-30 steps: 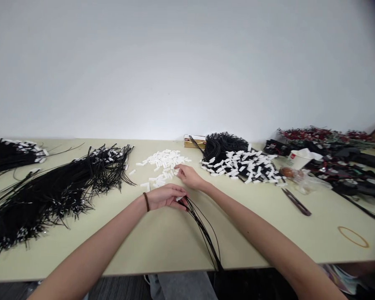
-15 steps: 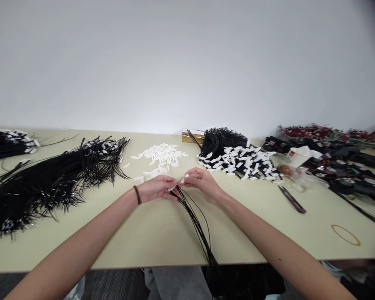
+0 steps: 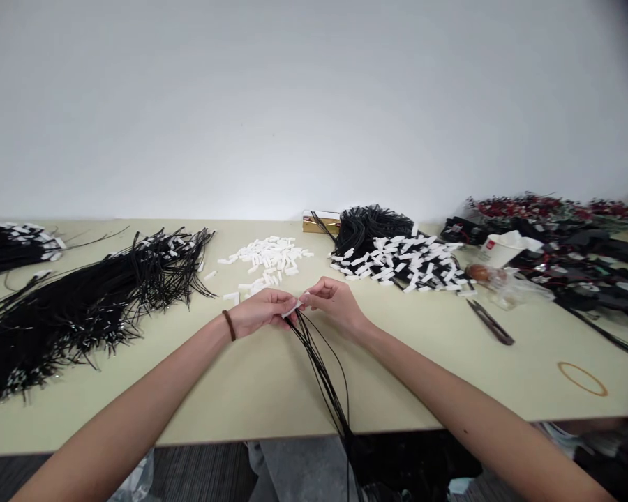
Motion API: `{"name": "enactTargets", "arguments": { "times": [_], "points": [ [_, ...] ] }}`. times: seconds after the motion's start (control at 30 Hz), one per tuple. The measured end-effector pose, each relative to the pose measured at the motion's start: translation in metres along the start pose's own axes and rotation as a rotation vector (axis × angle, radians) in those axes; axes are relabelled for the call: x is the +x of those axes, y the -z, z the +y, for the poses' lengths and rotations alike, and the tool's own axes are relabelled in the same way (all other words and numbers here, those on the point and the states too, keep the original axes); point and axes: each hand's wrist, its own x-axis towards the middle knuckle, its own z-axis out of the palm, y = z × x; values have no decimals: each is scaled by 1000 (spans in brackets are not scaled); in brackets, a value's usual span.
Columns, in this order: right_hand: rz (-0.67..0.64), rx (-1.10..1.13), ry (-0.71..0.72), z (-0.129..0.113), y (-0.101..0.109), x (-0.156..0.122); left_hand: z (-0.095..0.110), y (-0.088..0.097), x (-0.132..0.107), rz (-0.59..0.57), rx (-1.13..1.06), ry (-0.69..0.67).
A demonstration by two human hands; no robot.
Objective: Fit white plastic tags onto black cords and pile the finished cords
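Note:
My left hand (image 3: 262, 312) and my right hand (image 3: 331, 301) meet at the middle of the pale table (image 3: 272, 390), fingertips pinched together. Between them is a small white tag (image 3: 294, 307) at the top end of a thin bundle of black cords (image 3: 322, 369). The left hand grips the cords' upper ends; the right pinches the white tag. The cords trail toward me and drop over the table's front edge. A brown band circles my left wrist. Just beyond my hands lies a loose heap of white tags (image 3: 269, 259).
A big spread of black cords with white tips (image 3: 84, 300) fills the left side, another bunch (image 3: 10, 244) at far left. A coiled pile of tagged cords (image 3: 392, 254) lies right of centre, with snips (image 3: 489, 324), a paper cup (image 3: 502, 249), a rubber band (image 3: 580, 378) and dark clutter (image 3: 576, 279).
My right hand left the heap of white tags and came back to my left hand carrying one tag. Both hands now pinch together at the cord ends.

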Motion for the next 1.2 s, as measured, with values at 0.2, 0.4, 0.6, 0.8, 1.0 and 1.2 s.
{"name": "enactTargets", "arguments": {
  "times": [0.2,0.4,0.6,0.8,1.0,1.2],
  "points": [
    [28,-255,160,-1,2,-3,0,-2,1,39,6,-53],
    [-17,-683,602,-2,12,-9,-1,-2,1,110,-93,-134],
    [41,-916,850,3,13,-8,0,-4,2,144,-213,-202],
    [122,-1032,1157,1,7,-7,-1,-8,4,158,-251,-200],
    [123,-1105,1246,-3,6,-8,-4,-14,4,159,-278,-185],
    [101,-1209,1295,-4,9,-7,-8,-16,6,190,-296,-198]
  ]
}}
